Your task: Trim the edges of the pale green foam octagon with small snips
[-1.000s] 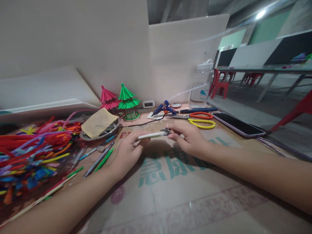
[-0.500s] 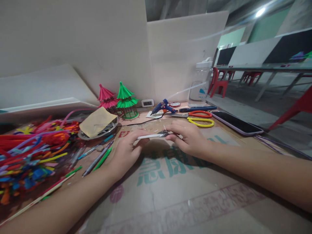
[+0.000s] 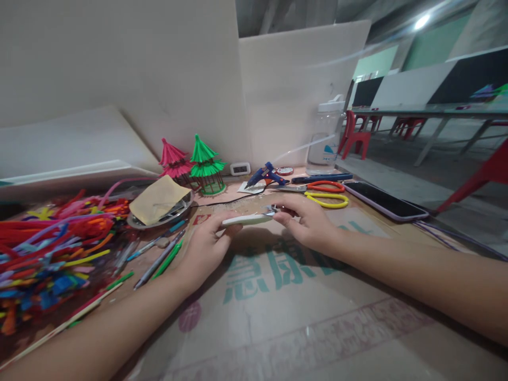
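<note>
Mid-frame, your left hand (image 3: 209, 242) pinches the white strip (image 3: 246, 219) and your right hand (image 3: 311, 223) grips a small metal tool (image 3: 269, 209), so hold the strip steady.

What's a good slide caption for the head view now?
Left hand holds a white piece, right hand at its other end; behind them, a green-roofed model and blue glue gun.

- White-handled tool (image 3: 248, 219), slim and long, with a small grey metal head at one end.
- Held lengthwise from side to side, clear above the far part of the cardboard sheet (image 3: 257, 328).
- Nearly level, metal head towards the right and tilted slightly up; too small and blurred there for finer detail.
</note>
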Action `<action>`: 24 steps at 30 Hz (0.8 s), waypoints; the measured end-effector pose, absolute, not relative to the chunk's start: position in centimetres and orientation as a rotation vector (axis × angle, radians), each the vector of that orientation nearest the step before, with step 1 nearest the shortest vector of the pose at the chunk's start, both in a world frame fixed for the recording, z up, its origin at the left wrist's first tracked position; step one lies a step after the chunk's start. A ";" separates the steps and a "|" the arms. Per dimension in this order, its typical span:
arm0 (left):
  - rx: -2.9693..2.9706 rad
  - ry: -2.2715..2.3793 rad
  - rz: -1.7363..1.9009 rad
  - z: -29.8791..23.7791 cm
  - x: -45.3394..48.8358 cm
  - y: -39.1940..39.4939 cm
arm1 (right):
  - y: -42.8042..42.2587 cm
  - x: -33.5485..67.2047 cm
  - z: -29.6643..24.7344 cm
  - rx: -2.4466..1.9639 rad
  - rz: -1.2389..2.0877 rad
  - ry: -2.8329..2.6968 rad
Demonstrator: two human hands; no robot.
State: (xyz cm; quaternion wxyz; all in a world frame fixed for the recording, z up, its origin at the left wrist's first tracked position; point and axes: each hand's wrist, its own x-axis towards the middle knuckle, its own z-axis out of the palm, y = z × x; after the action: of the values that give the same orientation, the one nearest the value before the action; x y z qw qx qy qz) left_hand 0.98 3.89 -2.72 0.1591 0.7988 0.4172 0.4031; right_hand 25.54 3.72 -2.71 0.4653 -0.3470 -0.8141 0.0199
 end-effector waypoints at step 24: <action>2.335 1.147 1.149 -2.4 0.9 3.8 | 3.4 25.5 -2.3 -0.764 -0.003 -2.108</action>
State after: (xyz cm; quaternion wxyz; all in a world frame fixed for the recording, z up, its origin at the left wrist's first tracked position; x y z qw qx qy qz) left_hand 0.87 3.84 -2.44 0.1484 0.8120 0.3987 0.3996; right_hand 25.52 3.45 -2.34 0.4347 -0.3067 -0.8467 -0.0012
